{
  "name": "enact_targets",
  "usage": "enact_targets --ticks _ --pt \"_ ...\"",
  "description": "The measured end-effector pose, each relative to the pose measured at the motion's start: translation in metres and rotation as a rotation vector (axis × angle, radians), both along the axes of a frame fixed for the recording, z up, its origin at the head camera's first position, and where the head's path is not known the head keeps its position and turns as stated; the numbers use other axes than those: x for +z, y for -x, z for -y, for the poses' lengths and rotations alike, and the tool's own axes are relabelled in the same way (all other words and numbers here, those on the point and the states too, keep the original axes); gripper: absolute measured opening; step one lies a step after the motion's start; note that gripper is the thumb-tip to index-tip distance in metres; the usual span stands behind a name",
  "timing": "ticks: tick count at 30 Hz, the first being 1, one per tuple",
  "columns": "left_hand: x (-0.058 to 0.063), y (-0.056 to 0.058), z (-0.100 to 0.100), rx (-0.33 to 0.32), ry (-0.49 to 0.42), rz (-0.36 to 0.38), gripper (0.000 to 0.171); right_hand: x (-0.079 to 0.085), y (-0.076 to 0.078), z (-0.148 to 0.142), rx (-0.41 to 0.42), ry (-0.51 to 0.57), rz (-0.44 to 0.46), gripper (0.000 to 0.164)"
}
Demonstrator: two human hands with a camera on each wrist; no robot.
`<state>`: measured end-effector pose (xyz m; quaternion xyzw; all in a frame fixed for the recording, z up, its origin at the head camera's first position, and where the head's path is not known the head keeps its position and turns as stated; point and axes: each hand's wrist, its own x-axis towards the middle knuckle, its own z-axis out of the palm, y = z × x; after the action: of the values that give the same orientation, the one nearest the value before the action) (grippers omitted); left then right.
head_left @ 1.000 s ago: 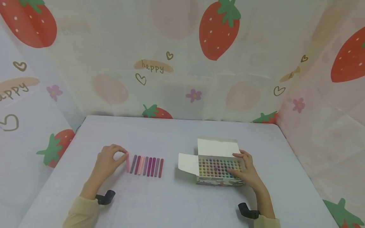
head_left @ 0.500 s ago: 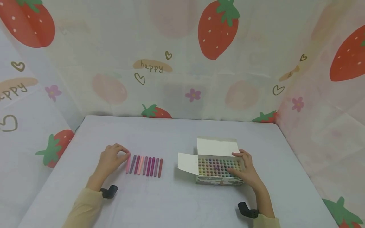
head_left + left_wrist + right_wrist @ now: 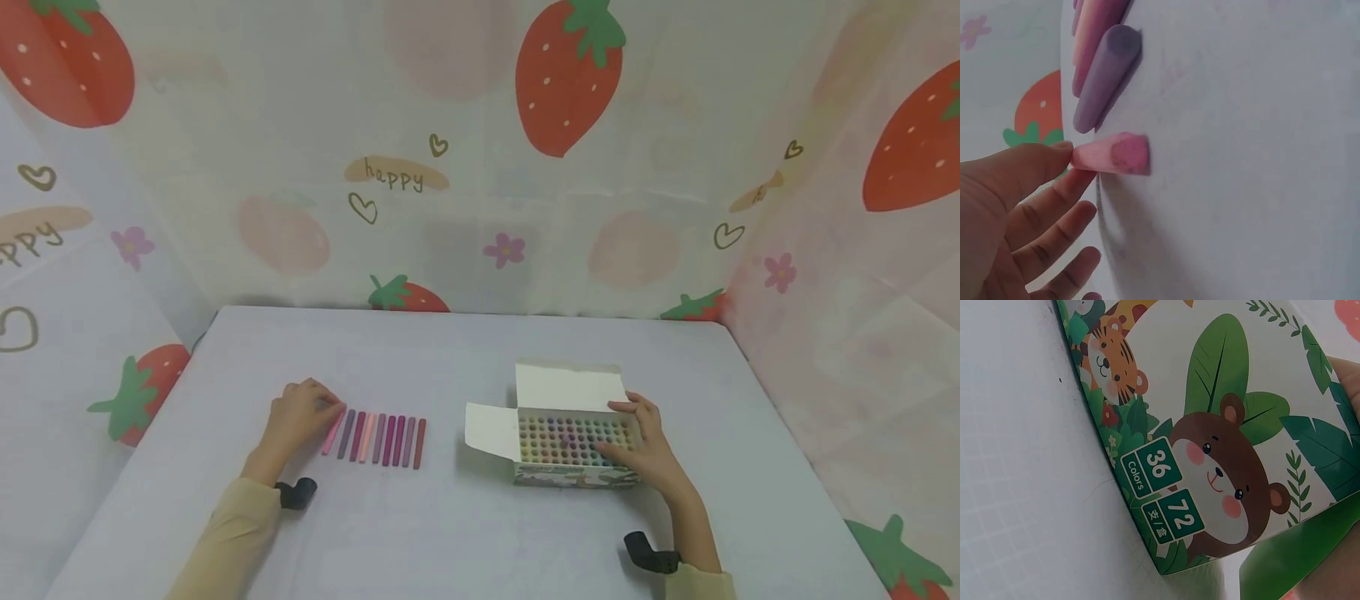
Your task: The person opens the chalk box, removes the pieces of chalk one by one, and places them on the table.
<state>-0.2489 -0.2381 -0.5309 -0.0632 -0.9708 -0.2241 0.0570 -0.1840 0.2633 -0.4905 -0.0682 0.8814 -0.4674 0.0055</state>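
My left hand (image 3: 300,417) pinches the far end of a pink chalk stick (image 3: 1107,154) between thumb and index finger; the other fingers are spread apart below. This stick lies slanted at the left end of a row of chalk sticks (image 3: 386,440) in pinks and purples. Beside it is a greyish-purple stick (image 3: 1105,81), slightly apart. My right hand (image 3: 654,450) holds the right side of an open chalk box (image 3: 555,476), thumb over the chalk tops and fingers by the lid's corner. Many coloured chalk ends fill the box. In the right wrist view its printed side (image 3: 1222,469) hides most of that hand.
The box's white lid (image 3: 570,387) stands raised at the back, and a side flap (image 3: 491,431) sticks out to the left. A white cloth covers the table (image 3: 465,542). Strawberry-patterned sheets (image 3: 450,225) hang behind and on both sides.
The pink stick's near end has swung a little left, so it now lies more slanted. My left hand has shifted slightly right and forward, still pinching it. My right hand stays on the box.
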Motion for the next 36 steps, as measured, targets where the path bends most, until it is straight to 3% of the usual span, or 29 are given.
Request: enact_targets --ticks 8,15,17,26,30,36 --pt "-0.001 0.0 -0.004 0.069 -0.022 0.034 0.028 0.001 0.0 -0.001 0.004 0.002 -0.013 0.059" --pt "-0.001 0.0 -0.006 0.091 -0.016 0.038 0.03 -0.029 0.013 -0.016 -0.006 -0.007 -0.014 0.062" --pt "-0.001 -0.001 -0.006 0.093 -0.018 0.031 0.03 -0.03 0.014 -0.017 -0.009 -0.013 -0.014 0.063" --pt "0.002 -0.003 -0.006 0.11 -0.026 0.06 0.032 0.0 0.0 -0.001 0.01 0.007 -0.008 0.058" --pt "0.005 -0.004 -0.008 0.111 -0.023 0.012 0.029 -0.002 0.001 -0.001 0.005 0.007 -0.008 0.058" --pt "0.014 -0.006 -0.019 0.114 -0.084 -0.066 0.024 -0.028 0.012 -0.014 -0.005 -0.01 -0.011 0.061"
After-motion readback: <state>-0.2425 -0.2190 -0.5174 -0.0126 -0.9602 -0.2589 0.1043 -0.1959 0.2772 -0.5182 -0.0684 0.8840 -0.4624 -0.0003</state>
